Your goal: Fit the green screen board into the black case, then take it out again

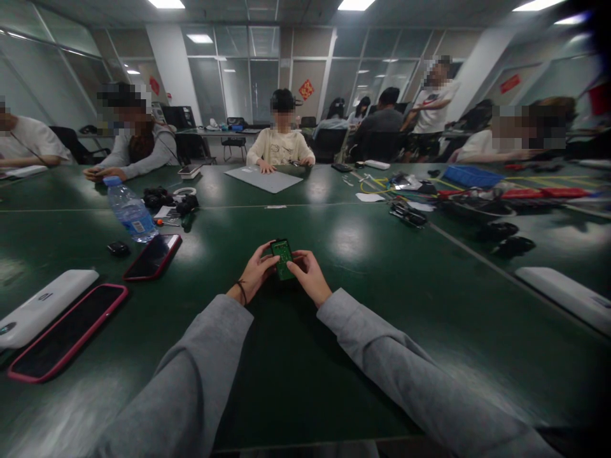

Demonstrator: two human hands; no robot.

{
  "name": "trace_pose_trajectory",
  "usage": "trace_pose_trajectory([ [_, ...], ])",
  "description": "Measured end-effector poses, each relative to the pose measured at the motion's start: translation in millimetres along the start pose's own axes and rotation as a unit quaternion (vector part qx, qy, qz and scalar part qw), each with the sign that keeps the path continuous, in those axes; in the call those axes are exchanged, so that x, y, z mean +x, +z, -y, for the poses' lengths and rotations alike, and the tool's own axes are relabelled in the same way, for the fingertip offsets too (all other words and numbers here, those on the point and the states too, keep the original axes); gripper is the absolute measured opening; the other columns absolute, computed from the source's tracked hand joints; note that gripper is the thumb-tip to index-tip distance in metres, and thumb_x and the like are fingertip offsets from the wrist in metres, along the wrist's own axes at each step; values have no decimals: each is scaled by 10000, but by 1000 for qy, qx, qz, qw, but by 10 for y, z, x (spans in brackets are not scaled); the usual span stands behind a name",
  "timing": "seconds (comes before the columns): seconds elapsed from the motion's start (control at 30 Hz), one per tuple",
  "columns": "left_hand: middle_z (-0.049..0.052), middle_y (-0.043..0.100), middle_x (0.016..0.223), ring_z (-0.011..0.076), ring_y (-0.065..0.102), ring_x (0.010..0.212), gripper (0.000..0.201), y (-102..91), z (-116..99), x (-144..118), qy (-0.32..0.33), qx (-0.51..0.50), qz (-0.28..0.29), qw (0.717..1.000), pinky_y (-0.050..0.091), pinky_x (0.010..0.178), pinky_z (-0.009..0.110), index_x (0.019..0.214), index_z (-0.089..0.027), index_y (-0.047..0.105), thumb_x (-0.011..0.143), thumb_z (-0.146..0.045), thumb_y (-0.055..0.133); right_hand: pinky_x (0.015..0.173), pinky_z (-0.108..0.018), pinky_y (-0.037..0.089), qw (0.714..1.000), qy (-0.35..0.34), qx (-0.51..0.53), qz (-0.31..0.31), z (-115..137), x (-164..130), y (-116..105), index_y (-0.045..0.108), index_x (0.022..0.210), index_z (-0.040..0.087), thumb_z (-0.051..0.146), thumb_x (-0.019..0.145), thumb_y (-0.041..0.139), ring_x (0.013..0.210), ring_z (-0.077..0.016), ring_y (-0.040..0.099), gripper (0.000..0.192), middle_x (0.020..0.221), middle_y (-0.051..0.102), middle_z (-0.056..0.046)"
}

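Between my two hands is a small green circuit board (283, 251) with a dark edge, tilted so its face is toward me. My left hand (258, 270) grips its left side, thumb on the face and fingers behind. On the opposite side my right hand (309, 273) holds it the same way, its thumb pressed near the lower right of the board. Both hands are just above the green table (334, 331). The fingers behind the board are partly hidden.
At left lie two red-edged phones (153, 257), a white power bank (50, 302) and a water bottle (131, 210). Cables, tools and a blue tray (472, 176) spread over the right. A grey mat (265, 180) lies before a person opposite. Another white case (563, 292) sits at right.
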State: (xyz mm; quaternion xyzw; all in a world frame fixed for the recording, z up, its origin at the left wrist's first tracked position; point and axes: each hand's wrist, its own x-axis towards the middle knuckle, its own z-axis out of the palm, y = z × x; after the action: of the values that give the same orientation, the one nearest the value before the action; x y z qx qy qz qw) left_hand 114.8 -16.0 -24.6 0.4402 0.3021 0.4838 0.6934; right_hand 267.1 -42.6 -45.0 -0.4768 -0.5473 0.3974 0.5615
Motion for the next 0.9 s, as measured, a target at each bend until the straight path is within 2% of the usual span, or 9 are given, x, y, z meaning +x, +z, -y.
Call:
trace_pose_trajectory([
  [0.3,52,623,958,163,602,829,488,71,-35,-13,-17,9,-45,999,465,776,329,1137,-226,482,695,-255,687,744,-287,466,1000,-8,-9,10,31,-11,12,445,1026,190,411,749,603,822,-133,540,388,873,536,-15],
  [0.5,50,623,968,164,602,822,484,68,-40,-25,0,5,-43,999,465,761,325,1124,-224,486,687,-263,690,785,-300,472,1000,-12,-6,20,11,3,6,454,1051,187,441,751,598,868,-142,554,419,929,552,-33],
  [0.6,50,622,1004,168,603,852,486,45,-24,-20,16,0,-49,999,462,775,318,1125,-231,490,685,-268,693,823,-318,474,999,-14,-11,46,38,-18,9,428,1146,186,439,768,585,924,-154,558,481,999,553,-54],
  [0.73,40,622,1017,153,604,845,474,11,7,-4,30,-23,-58,998,460,781,305,1133,-243,486,703,-275,681,912,-350,435,993,-65,-71,74,92,-81,41,360,1281,204,393,770,601,1020,-169,532,596,1123,524,-70],
  [0.9,47,618,1041,137,599,858,444,36,35,18,9,-57,-40,998,445,816,294,1154,-222,497,738,-260,648,874,-361,453,990,-81,-110,26,87,-83,37,348,1302,202,372,781,583,968,-178,548,597,1076,539,-76],
])
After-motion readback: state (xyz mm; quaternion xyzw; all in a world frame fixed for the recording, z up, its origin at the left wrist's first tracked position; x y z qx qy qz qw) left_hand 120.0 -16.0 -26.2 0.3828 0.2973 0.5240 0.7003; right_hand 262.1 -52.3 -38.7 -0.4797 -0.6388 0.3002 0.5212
